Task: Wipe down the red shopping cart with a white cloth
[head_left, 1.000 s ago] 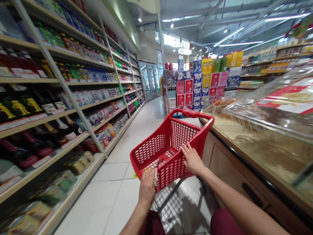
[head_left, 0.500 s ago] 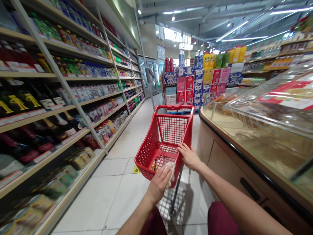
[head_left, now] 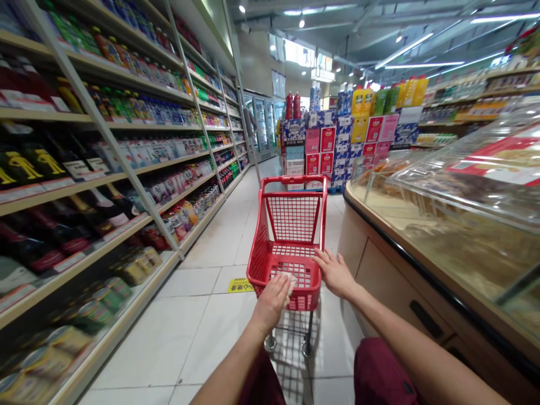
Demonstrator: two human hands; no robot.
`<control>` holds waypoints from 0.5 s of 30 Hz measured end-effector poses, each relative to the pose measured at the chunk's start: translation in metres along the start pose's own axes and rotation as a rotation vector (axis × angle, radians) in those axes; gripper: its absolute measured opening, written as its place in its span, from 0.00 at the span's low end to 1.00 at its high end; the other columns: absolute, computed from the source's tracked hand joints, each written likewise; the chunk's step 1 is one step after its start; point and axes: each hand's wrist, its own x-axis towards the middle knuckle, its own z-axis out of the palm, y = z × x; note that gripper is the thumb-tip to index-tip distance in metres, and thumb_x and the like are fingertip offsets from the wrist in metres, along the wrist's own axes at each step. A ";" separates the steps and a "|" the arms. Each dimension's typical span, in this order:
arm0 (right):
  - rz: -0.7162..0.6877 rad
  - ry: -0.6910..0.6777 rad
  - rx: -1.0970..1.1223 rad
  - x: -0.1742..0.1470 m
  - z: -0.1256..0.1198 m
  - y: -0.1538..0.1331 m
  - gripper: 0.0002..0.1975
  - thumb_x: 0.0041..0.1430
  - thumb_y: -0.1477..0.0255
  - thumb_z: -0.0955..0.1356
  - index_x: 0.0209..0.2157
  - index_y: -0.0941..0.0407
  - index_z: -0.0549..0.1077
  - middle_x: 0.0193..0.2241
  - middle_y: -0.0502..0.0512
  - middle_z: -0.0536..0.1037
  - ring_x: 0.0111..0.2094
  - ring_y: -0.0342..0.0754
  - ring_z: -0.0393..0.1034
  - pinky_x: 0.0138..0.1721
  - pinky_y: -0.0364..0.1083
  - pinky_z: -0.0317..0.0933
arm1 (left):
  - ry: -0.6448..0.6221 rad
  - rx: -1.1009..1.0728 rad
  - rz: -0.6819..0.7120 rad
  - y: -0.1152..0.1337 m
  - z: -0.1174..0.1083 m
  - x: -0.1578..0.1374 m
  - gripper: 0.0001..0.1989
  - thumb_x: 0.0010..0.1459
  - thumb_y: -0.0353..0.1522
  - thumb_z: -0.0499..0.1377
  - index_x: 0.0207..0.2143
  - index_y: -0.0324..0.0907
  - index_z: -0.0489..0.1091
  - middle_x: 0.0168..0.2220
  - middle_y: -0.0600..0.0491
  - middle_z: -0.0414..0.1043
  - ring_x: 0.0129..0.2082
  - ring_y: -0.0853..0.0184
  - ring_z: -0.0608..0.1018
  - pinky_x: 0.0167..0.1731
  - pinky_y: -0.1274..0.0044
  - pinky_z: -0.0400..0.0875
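Note:
A red plastic shopping cart [head_left: 291, 217] stands in front of me, its basket holding nothing I can make out. My left hand [head_left: 272, 301] presses a crumpled whitish cloth [head_left: 290, 281] over the basket's near rim, the fingers closed over it. At the basket's right side rim, my right hand [head_left: 336, 274] rests with its fingers stretched out and somewhat apart, holding nothing. Below the basket, the cart's metal frame and small wheels show on the tiles.
Shelves [head_left: 169, 163] of bottles, cans and packs line the left side. A glass-topped counter [head_left: 379, 247] with a dark edge closes in on the right. Stacked drink cartons [head_left: 327, 143] stand ahead. A yellow floor sticker [head_left: 238, 285] lies left of the cart.
The cart has turned from slanted to nearly straight ahead of me, its near end swinging right. Both hands have moved along with it, the left still on the cloth at the near rim.

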 end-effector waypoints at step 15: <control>0.084 -0.022 0.097 -0.030 -0.006 0.008 0.30 0.52 0.78 0.55 0.59 0.53 0.47 0.61 0.50 0.43 0.60 0.53 0.37 0.55 0.61 0.39 | 0.029 -0.081 -0.277 0.008 -0.008 -0.001 0.17 0.56 0.27 0.45 0.48 0.42 0.63 0.51 0.47 0.64 0.53 0.64 0.63 0.50 0.65 0.63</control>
